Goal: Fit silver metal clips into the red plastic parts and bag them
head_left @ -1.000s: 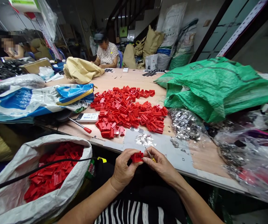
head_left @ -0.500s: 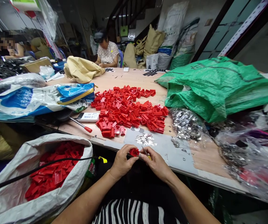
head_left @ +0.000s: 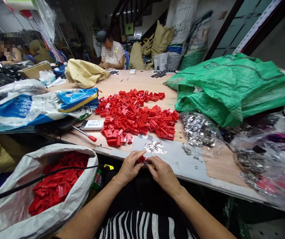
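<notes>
At the table's near edge, my left hand (head_left: 130,167) pinches a red plastic part (head_left: 141,159) between thumb and fingers. My right hand (head_left: 162,172) is closed on a thin metal-tipped tool (head_left: 146,162), whose tip meets the red part; the fingers hide most of it and its kind is unclear. Just beyond my hands, small shiny metal pieces (head_left: 154,147) lie on a grey mat (head_left: 179,162). Behind them spreads a large heap of red plastic parts (head_left: 137,116).
A white sack (head_left: 7,199) with more red parts stands at lower left, a black cable (head_left: 45,176) crossing it. A red-handled tool (head_left: 86,134) lies beside a white device (head_left: 92,125). Right are a green sack (head_left: 227,86) and bagged metal pieces (head_left: 199,129). A person (head_left: 112,53) sits opposite.
My right hand has drawn in toward my left, bringing the tool's tip against the red part. The red part is now more covered by fingers. The view has shifted slightly.
</notes>
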`<action>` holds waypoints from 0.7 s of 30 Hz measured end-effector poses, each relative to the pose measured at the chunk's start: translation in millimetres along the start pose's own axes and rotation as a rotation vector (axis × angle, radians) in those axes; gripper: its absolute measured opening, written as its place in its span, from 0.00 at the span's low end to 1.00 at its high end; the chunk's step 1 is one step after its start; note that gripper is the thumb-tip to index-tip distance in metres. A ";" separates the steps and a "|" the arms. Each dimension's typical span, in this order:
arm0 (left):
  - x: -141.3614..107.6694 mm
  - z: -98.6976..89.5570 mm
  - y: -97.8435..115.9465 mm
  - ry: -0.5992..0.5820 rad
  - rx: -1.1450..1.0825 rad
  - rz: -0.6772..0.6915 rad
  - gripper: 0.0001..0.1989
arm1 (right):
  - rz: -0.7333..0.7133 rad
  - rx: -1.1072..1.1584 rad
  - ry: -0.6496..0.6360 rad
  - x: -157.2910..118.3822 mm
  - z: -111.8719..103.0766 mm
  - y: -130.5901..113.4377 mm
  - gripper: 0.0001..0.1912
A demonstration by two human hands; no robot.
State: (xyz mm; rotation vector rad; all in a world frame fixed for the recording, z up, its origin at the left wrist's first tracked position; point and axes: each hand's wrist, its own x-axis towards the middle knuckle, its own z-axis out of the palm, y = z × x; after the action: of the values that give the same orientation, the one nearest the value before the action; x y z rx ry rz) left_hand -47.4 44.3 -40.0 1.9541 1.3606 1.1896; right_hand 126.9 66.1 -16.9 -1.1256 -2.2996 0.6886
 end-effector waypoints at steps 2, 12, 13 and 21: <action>0.2 1.7 -0.7 -0.004 0.002 -0.010 0.31 | -0.007 -0.008 0.010 2.0 1.9 -0.9 0.08; 0.5 3.6 -4.3 -0.014 0.043 0.002 0.32 | -0.009 -0.112 0.030 4.2 9.0 -4.8 0.08; 0.5 3.8 -4.5 -0.014 0.045 0.002 0.32 | -0.004 -0.137 0.031 4.1 9.5 -5.6 0.08; 1.3 2.9 -6.3 -0.045 0.013 -0.025 0.34 | 0.093 -0.377 -0.130 11.2 4.3 -23.3 0.10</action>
State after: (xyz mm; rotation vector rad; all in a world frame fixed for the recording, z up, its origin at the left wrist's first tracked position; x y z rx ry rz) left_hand -47.8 48.2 -45.9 1.9549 1.3696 1.1214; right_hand 104.9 61.9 -3.4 -1.3970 -2.5726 0.3764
